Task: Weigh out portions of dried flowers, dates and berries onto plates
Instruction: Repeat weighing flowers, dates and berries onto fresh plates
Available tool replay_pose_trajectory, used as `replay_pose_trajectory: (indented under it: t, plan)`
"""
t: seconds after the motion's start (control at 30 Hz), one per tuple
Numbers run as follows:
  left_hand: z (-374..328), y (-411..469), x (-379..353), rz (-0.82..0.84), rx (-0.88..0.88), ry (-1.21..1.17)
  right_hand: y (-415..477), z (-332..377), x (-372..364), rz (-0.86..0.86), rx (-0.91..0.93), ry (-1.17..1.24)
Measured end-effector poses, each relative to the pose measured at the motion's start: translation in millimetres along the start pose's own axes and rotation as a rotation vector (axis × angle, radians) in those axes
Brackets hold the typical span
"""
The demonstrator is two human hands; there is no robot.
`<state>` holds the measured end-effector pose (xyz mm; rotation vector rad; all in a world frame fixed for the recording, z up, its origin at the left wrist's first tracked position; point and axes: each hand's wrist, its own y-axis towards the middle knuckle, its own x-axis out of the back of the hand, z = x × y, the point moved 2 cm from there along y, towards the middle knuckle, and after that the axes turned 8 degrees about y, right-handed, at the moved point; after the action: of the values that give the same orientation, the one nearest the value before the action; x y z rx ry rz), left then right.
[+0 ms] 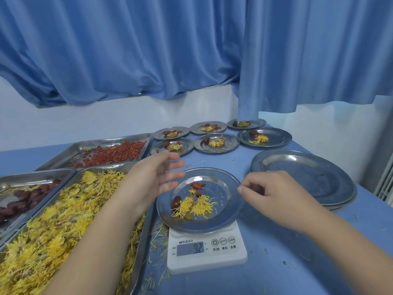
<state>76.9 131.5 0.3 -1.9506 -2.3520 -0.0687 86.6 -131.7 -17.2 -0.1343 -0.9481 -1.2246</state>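
Scale: a white digital scale stands on the blue surface, and its display appears to read 9.2.
Plate on scale: a round steel plate sits on top of the scale, just beside the flower tray.
Portion: two tufts of yellow dried flowers lie near the plate's middle. A dark date touches the left tuft and a few red berries lie at the far side.
Left hand: the left hand hovers over the plate's left rim and is blurred. Its grip is wide, with spread fingers that hold nothing.
Right hand: the right hand is at the plate's right rim with curled fingers. A dark reddish shape shows under them, but I cannot tell whether the grip closes on it.
Flower tray: a steel tray heaped with yellow flowers lies at the left front.
Date tray: a tray of dates lies left of that.
Berry tray: a tray of red berries lies behind both.
Filled plates: six small plates, each with flowers and red fruit, stand in two rows at the back.
Empty plates: a stack of larger plates sits right of the scale.
Backdrop: a blue curtain.
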Motion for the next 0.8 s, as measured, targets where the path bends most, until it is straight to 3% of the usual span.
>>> replay_pose_trajectory:
  t: [0.1,0.17,0.3,0.4,0.5,0.8]
  plan:
    - [8,-7,12,-0.021,0.05,-0.278,1,-7,-8,-0.036,-0.136,0.067]
    - [13,-11,19,-0.073,0.049,-0.343,1,-13,-13,-0.059,-0.221,0.114]
    - [21,-17,23,-0.211,0.04,-0.182,3,-17,-21,-0.067,-0.33,0.135]
    - [21,-21,18,-0.212,0.113,-0.1,3,-17,-25,-0.054,-0.385,0.217]
    - [19,-25,14,-0.183,0.162,-0.153,3,-14,-30,-0.043,-0.404,0.289]
    - [3,-23,20,-0.195,0.088,-0.252,13,3,-34,-0.1,-0.433,0.618]
